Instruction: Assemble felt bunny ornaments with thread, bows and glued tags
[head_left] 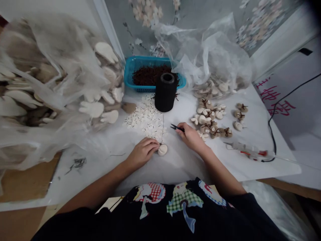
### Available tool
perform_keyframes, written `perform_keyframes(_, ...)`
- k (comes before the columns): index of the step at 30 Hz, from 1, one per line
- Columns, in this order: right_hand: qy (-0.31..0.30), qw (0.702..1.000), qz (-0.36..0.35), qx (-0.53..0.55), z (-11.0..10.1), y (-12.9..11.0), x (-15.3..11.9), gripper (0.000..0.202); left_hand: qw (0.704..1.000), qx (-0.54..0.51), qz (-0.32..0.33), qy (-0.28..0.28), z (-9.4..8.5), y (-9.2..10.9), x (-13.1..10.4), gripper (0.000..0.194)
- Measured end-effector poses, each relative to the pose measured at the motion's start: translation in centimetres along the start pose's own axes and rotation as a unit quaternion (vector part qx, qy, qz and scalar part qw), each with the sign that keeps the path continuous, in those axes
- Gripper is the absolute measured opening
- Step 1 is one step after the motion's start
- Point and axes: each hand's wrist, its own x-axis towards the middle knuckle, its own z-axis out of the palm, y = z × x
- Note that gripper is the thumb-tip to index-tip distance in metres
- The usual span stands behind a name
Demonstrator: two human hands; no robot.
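Observation:
My left hand (142, 152) is pinched closed at the edge of a small round cream stuffed ornament (163, 150) lying on the white table. A thin thread (163, 125) runs from beside those fingertips up to a large black thread spool (165, 97). In my right hand (192, 136) is a pair of black thread snips (177, 128), with the tips pointing left toward the thread. A spread of small white labels (145, 118) lies just beyond my left hand. Finished-looking stuffed ornaments with brown bows (213, 129) are grouped to the right of my right hand.
Plastic bags of stuffed bunny shapes stand at left (91, 108) and back right (223, 67). A blue basket (129, 78) holds brown bows behind the spool. At right lies a glue gun (250, 151) with its cord. Thread scraps (78, 163) lie at left.

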Motion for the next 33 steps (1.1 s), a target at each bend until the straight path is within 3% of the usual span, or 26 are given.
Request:
perform_keyframes(4,-0.044,0.993,-0.046,0.102,-0.6,-1.4,-2.1,0.030,0.999,0.016,0.041,-0.003,0.2,-0.1,-0.1,0.014)
perform_keyframes(10,-0.145,0.988,-0.057,0.022,-0.8,-4.2,-3.6,0.031,0.999,0.017,0.043,0.004,0.6,0.1,-0.1,0.014)
perform_keyframes(18,-0.176,0.981,-0.026,-0.079,-0.8,-6.3,-3.5,0.030,0.999,0.016,0.038,-0.006,0.6,0.7,0.4,0.014)
perform_keyframes(33,-0.187,0.980,-0.029,-0.062,-0.6,-5.8,-3.6,0.027,0.997,0.038,0.057,-0.036,1.2,1.0,0.2,0.017)
